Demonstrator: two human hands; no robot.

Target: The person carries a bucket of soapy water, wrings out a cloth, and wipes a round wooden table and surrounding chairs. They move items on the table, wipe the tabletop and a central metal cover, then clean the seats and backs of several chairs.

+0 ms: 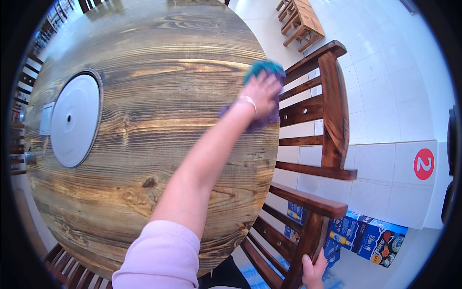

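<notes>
My left hand (262, 91) lies palm down on a purple and teal cloth (265, 68) at the right edge of a round wooden table (173, 141). Its fingers are bent over the bunched cloth, slightly blurred. A pale band circles the wrist, and my left forearm reaches across the tabletop. Down at the lower right, my right hand (314, 269) grips the back of a dark wooden chair (312, 234), thumb on the near side.
A white round disc (77, 119) with a central hole sits on the table's far side, beside a small pale rectangular item (46, 119). Another wooden chair (334, 108) stands against the right edge. Blue printed cartons (371, 238) and wooden stools (301, 21) are on the floor.
</notes>
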